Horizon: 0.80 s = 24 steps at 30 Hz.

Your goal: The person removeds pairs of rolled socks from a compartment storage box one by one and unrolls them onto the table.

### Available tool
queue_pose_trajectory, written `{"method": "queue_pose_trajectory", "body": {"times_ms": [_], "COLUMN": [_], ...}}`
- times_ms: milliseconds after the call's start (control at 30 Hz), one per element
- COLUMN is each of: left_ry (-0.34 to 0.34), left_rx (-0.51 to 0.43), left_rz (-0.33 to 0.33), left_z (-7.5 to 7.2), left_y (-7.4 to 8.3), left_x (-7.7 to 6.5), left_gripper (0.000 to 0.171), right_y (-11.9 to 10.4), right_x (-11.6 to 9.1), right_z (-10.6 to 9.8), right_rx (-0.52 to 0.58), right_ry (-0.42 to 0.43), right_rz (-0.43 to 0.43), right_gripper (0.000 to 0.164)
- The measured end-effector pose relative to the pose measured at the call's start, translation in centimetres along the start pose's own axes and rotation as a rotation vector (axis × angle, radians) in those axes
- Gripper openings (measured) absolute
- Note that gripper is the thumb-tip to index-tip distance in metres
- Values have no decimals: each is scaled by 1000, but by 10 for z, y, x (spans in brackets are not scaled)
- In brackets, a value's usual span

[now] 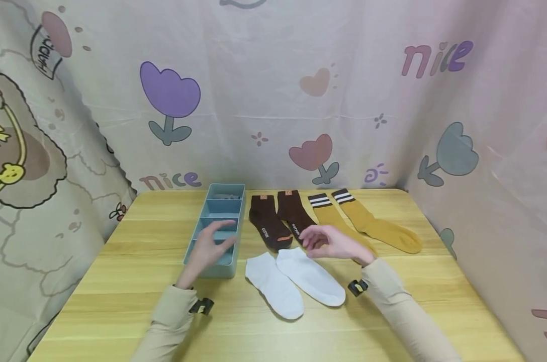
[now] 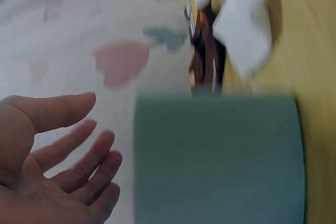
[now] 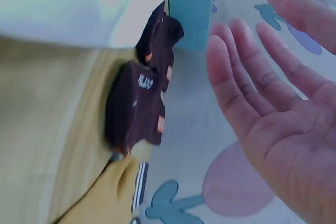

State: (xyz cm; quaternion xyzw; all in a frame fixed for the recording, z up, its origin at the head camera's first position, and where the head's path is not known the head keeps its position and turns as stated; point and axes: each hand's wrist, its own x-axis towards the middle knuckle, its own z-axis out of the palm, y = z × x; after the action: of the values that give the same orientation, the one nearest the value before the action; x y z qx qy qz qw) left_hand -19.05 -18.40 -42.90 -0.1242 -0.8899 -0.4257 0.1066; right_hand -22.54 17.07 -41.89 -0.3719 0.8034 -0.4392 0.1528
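Observation:
My left hand [image 1: 208, 249] hovers above the near part of a blue-green organizer box [image 1: 215, 272], thumb and fingers spread apart with nothing between them. The left wrist view shows the same hand beside the box's end wall [image 2: 220, 161]. Over the far end of a pair of white ankle socks, my right hand [image 1: 334, 243] hangs with loosely bent fingers and holds nothing. The left white sock [image 1: 277, 290] and right white sock [image 1: 316, 282] lie flat side by side, toes toward me. In the right wrist view the palm [image 3: 299, 124] faces the camera, fingers relaxed.
Behind the white socks lie two dark brown socks [image 1: 268, 221] with orange tags. Two mustard socks [image 1: 388, 233] with striped cuffs lie to their right, partly behind my right hand. Something grey [image 1: 226, 196] sits in the box's far compartment. A printed curtain [image 1: 255, 100] surrounds the wooden table [image 1: 133, 266].

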Motion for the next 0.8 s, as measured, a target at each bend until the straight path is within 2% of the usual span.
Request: {"method": "queue_pose_trajectory", "body": {"times_ms": [100,200,433,600,800], "left_ry": [40,45,0,-22,15], "left_rx": [-22,-52,-103,-157,-188], "left_rz": [-66,-138,-256,-266,-243], "left_z": [-14,-25,-39,-39,-38], "left_y": [-17,-31,-55,-70,-82], "left_x": [4,5,4,4,3], "left_gripper": [45,49,56,56,52], "right_y": [-1,-2,-5,-5,-8], "right_x": [19,36,81,121,174], "right_z": [-1,-1,2,7,12], "right_rx": [45,68,81,85,113], "right_ry": [-16,-27,-69,-91,-130], "right_rz": [-14,-25,-22,-21,-60], "right_gripper": [39,40,43,47,49]}}
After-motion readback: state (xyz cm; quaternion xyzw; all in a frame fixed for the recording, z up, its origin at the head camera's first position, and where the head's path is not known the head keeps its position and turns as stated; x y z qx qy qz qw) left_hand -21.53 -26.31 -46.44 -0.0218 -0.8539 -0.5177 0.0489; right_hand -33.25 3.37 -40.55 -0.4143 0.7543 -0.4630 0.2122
